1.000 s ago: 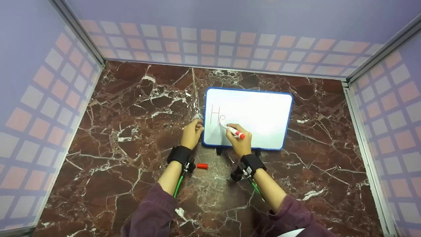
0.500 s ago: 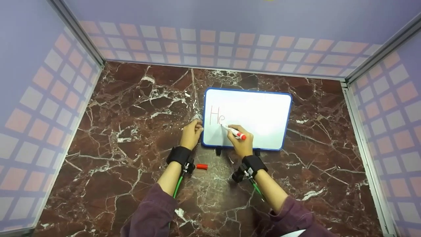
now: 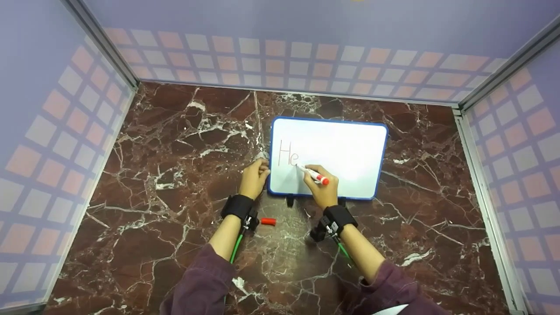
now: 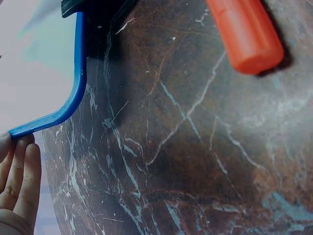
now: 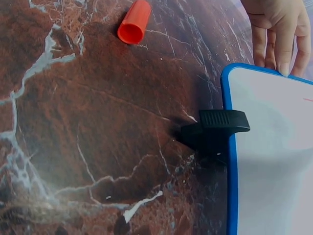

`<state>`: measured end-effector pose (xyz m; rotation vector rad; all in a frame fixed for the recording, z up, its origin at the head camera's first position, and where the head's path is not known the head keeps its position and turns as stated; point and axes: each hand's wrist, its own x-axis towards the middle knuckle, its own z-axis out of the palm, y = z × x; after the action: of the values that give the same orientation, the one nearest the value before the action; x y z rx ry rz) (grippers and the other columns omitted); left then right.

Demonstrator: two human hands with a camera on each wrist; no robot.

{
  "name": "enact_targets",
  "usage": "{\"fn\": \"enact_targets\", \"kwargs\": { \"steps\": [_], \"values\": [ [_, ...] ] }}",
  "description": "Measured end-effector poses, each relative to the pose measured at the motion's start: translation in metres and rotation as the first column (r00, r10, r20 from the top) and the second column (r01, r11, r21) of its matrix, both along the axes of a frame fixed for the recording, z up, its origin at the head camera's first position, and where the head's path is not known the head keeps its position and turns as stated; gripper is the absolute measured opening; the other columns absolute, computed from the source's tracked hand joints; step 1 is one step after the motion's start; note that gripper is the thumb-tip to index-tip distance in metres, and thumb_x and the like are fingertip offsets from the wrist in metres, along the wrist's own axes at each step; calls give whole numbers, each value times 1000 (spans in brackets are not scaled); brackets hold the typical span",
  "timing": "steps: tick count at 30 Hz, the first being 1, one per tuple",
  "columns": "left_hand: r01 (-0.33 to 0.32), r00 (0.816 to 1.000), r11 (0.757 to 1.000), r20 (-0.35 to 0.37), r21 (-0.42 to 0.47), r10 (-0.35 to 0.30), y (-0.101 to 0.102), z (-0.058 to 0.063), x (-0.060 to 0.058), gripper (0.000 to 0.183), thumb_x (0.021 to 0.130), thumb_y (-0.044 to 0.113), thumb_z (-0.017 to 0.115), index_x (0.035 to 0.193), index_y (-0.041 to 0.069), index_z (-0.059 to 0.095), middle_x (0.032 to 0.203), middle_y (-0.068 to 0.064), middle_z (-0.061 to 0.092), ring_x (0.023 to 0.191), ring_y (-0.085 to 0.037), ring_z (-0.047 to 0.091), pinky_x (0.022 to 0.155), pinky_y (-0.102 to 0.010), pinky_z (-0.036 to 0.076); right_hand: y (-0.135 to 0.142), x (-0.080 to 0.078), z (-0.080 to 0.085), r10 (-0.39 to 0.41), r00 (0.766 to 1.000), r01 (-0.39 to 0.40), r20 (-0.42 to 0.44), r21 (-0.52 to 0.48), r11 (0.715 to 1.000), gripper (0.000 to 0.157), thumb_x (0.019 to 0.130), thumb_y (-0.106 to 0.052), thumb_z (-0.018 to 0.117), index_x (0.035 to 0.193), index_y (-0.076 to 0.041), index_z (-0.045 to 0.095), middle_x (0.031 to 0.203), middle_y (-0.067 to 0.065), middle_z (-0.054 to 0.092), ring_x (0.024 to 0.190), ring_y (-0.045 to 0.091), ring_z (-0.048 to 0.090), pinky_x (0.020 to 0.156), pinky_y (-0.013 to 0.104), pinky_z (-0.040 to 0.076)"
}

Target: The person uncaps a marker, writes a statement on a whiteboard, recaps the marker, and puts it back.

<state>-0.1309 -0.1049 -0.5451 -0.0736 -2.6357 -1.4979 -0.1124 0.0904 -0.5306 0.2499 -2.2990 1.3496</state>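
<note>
A blue-framed whiteboard (image 3: 345, 151) bears the letters "He" (image 3: 288, 154) in thin red strokes at its left. My right hand (image 3: 324, 190) grips a white marker with a red end (image 3: 316, 176), its tip at the bottom of the "e". My left hand (image 3: 253, 180) holds the board's left edge. In the right wrist view, the left thumb lies on the blue frame (image 5: 259, 69) with the other fingers beyond it. The right hand and marker are out of the right wrist view.
A red marker cap (image 3: 268, 221) lies on the dark marbled table (image 3: 183, 245) near the left wrist. Black clip-like feet (image 5: 222, 121) stick out from the board's near edge. Checkered panels (image 3: 245, 57) enclose the back and both sides.
The right hand and marker have shifted slightly right as the "e" gained its lower curve. The left hand keeps its place on the board's edge.
</note>
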Motion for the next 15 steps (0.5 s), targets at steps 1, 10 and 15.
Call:
{"fn": "enact_targets", "kwargs": {
  "steps": [1,10,15],
  "values": [
    [1,1000,1000,1,2,-1,0,0,0,22,83,-2,60,103,-8,60,93,-24,68,85,-34,66,79,-40,56,-1,1,4,1,1000,-1,-4,2,1000,14,75,2,65,88,3,69,76,16,70,56,14,55,51,17,42],
    [-7,1000,1000,-14,-14,7,-1,-1,1,21,82,-1,61,103,-7,61,92,-23,68,85,-33,66,78,-40,56,-7,11,27,-10,1000,10,4,-10,1000,13,75,4,64,87,5,68,74,17,70,55,12,53,51,15,41],
    [0,1000,1000,-7,-10,-1,-1,0,1,21,83,0,61,103,-5,61,92,-22,69,85,-31,67,79,-38,56,-3,8,34,-35,997,40,66,-86,996,14,76,3,64,89,5,69,74,18,70,56,4,52,50,9,39]
  ]
}}
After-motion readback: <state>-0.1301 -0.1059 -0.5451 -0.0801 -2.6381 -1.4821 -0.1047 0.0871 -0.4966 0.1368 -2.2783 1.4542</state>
